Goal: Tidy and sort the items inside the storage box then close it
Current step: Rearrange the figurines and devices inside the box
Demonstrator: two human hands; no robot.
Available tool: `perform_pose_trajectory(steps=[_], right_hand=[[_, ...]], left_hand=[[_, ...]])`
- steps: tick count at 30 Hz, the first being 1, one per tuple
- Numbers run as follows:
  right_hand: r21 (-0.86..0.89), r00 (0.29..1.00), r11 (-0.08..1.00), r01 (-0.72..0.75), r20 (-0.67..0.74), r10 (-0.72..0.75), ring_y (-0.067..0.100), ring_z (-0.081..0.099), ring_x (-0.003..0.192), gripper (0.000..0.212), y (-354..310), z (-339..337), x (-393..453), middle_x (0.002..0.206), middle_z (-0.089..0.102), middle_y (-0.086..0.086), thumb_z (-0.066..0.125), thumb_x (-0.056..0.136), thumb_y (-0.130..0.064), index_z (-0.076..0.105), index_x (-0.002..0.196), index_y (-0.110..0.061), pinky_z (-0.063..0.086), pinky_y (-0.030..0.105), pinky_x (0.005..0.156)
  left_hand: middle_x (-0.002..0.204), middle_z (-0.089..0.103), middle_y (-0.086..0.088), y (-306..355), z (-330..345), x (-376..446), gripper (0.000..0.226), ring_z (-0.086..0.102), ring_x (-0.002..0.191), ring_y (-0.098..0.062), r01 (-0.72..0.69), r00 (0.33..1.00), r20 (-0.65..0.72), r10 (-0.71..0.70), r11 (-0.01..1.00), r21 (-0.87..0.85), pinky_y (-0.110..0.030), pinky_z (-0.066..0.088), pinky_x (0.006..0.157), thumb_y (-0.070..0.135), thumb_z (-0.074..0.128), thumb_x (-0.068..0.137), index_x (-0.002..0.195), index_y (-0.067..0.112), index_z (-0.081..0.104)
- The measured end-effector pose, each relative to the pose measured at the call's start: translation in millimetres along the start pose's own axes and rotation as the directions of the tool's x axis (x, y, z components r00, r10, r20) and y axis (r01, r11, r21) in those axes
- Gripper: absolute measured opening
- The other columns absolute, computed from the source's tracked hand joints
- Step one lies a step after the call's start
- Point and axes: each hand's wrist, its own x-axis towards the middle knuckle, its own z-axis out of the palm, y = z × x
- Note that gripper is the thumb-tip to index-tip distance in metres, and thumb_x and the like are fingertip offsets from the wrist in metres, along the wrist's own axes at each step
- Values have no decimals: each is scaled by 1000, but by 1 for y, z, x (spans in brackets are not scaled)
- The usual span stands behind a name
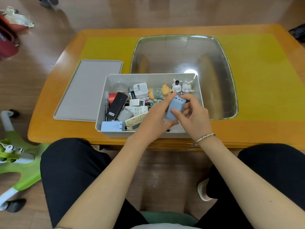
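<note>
An open grey storage box sits at the table's near edge, its flat lid lying to its left. Over the box's right half, both hands hold a light blue charger block. My left hand grips it from the left with thumb underneath and forefinger along the top. My right hand pinches its right side. Inside the box lie a black case, a red roll, white adapters, two remotes, a pig figurine, two bunny figurines and another blue charger.
The box stands on an orange wooden table with a yellow mat and a glass inset behind the box. A green and white toy stands on the floor at left. My knees are under the table's near edge.
</note>
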Motion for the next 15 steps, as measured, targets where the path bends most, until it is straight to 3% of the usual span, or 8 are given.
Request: perform_pose_trajectory(steps=[3, 5, 8, 13, 15], right_hand=[[-36, 1000, 999, -6, 0, 6, -4, 54, 61, 47, 0, 1, 0, 64, 48, -20, 76, 74, -37, 55, 111, -18, 41, 4, 57], [-37, 1000, 999, 9, 3, -9, -2, 53, 56, 47, 0, 0, 0, 64, 50, -19, 76, 74, -36, 58, 112, -16, 42, 4, 58], [-16, 998, 998, 53, 16, -53, -3, 56, 59, 45, -1, -1, 0, 70, 55, -17, 74, 78, -30, 60, 116, -12, 43, 2, 61], [7, 993, 999, 54, 105, -55, 2, 61, 66, 35, -3, -4, -2, 85, 63, -11, 64, 87, -24, 60, 120, -13, 50, 11, 64], [-73, 988, 989, 127, 97, -120, 8, 58, 75, 30, -4, -8, -1, 89, 65, -5, 64, 87, -16, 61, 117, -11, 48, 17, 70]], left_hand=[[143, 44, 5, -2, 2, -1, 88, 42, 122, -5, -67, 998, 25, 65, 995, 70, -13, 32, 96, 21, 79, 77, 147, 35, 28], [136, 48, 6, -2, 1, -1, 78, 47, 112, -4, -55, 998, 4, 55, 998, 39, -17, 40, 92, 19, 78, 76, 141, 30, 37], [117, 46, 12, 0, -5, -2, 69, 52, 85, 5, 17, 999, -48, -21, 995, -100, -13, 48, 69, 15, 76, 76, 130, 39, 40], [115, 48, 2, 2, -6, -1, 68, 57, 79, 1, 103, 993, -41, -112, 978, -179, -9, 46, 62, 12, 75, 76, 131, 27, 38], [111, 52, 0, 1, -8, 1, 66, 58, 76, 1, 134, 990, -16, -139, 973, -186, -10, 47, 61, 12, 75, 74, 127, 26, 38]])
